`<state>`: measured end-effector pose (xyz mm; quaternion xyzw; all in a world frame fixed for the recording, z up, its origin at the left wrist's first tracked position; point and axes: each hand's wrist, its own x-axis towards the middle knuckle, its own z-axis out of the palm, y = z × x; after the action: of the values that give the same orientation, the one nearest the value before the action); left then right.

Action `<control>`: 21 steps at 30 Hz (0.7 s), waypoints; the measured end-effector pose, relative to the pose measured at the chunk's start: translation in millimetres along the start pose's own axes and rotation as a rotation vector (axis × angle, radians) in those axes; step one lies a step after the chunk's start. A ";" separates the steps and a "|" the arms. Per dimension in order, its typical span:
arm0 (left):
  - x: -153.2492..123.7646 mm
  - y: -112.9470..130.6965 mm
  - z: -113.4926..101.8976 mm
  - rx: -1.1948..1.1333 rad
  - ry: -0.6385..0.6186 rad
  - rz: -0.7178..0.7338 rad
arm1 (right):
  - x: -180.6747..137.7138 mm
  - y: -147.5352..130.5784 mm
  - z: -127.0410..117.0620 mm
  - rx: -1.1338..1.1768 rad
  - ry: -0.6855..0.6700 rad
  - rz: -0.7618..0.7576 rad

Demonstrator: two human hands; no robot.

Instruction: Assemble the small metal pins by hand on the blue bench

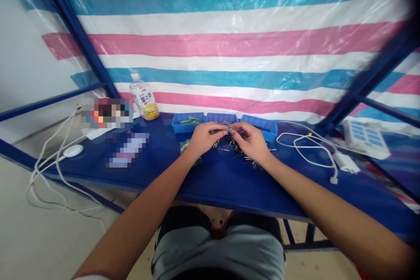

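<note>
Your left hand point(206, 136) and right hand point(252, 141) meet over the blue table point(223, 188). Both appear to pinch one small part point(230, 129) between thumb and fingertips; its exact shape is too small to tell. The small part is above the loose pile of dark-bodied pins point(243, 151), in front of the middle tray point(231, 117).

Risk 1: dropping. The fingertips cover most of the small part, so uneven pressure may make it slip. If it falls into the pile, you may find it hard to pick out.

Risk 2: scatter. The pile lies uncontained under and beside your right hand. A low sweep of the wrist could push pins toward the front edge.

Risk 3: mixing. The left tray point(183, 128), holding green pieces point(192, 120), adjoins the middle tray. A careless release could put a part in the wrong one.

Risk 4: snagging. The white cable point(311, 165) loops near your right forearm; a wide elbow movement might catch it.
</note>
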<state>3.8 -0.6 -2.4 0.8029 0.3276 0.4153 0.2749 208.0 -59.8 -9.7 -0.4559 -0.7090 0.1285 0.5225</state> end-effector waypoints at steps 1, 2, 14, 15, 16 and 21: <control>-0.4 0.1 0.1 0.001 0.000 -0.014 | 0.2 -0.5 -0.8 -0.015 0.005 -0.014; -0.6 0.2 0.2 -0.004 0.000 -0.028 | 0.4 -0.6 -1.4 -0.024 0.007 -0.024; 2.7 1.5 1.1 -0.333 0.023 -0.098 | -0.2 -1.4 0.1 -0.086 -0.092 -0.019; 2.6 1.8 1.2 -0.327 0.010 -0.095 | -0.1 -2.2 0.0 -0.084 -0.098 -0.024; 2.4 2.0 1.5 -0.323 -0.002 -0.093 | -0.1 -2.6 -0.1 -0.080 -0.106 -0.030; 1.8 1.7 4.7 -0.385 -0.002 -0.106 | -0.1 -0.1 0.3 -0.087 -0.152 -0.049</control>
<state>9.1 -1.2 -2.6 0.7177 0.2836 0.4542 0.4451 207.8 -59.8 -9.8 -0.4494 -0.7625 0.1192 0.4499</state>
